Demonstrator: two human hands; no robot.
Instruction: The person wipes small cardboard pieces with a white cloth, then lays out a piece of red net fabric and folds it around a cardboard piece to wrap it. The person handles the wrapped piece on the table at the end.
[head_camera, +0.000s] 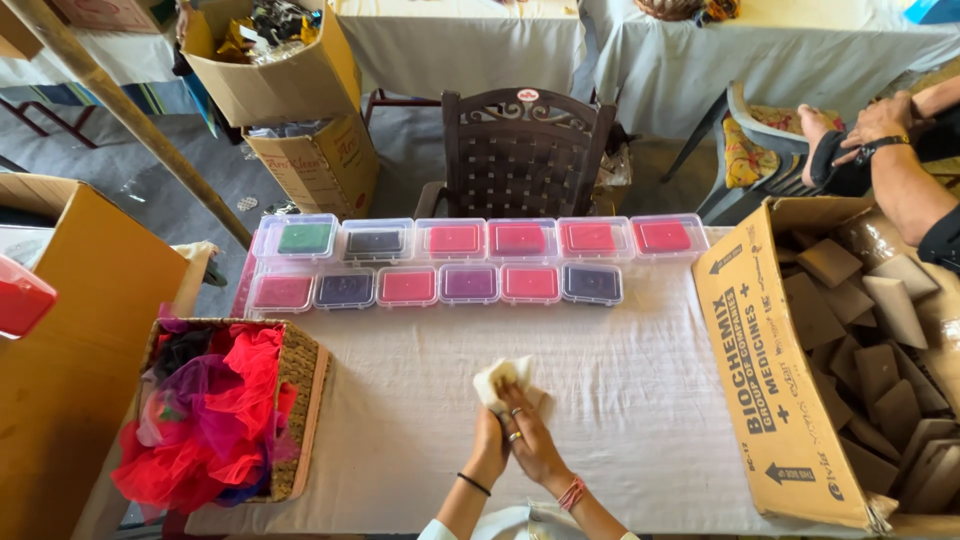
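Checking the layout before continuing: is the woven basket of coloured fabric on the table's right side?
No, the woven basket sits at the table's left; a cardboard box occupies the right.

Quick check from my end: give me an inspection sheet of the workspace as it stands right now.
Surface: table under a white cloth.
Job's things: small cream fabric piece held between left hand and right hand.
Clutter: two rows of clear lidded boxes with coloured contents; basket of red and purple netting; carton of brown pieces.
Fingers: both closed on the fabric; rings on the right.
Cables: nothing seen.
Surroundings: dark chair, more cartons, another person's arm at right.
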